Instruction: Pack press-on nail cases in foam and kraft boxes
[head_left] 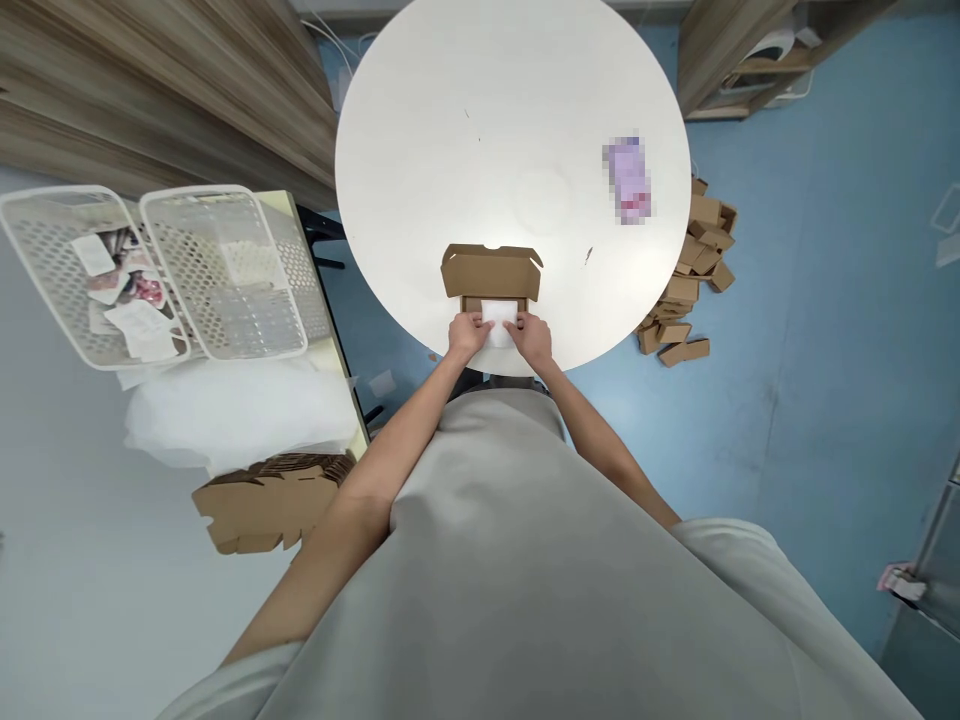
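A small brown cardboard box (491, 272) lies with its lid raised at the near edge of the round white table (480, 190). Over the front of the box is a flat white piece (499, 324), perhaps foam or a wrapped item; its exact kind is unclear. My left hand (468, 335) pinches its left side, thumb on top. On its right side my right hand (531, 338) grips in the same way. The white piece covers most of the box's inside.
A blurred purple item (628, 180) lies at the table's right. Two white plastic baskets (225, 340) stand on a side table at left, beside white wrapping sheets (240, 410) and flat cardboard blanks (270, 505). Folded small boxes (694, 250) are heaped on the floor at right.
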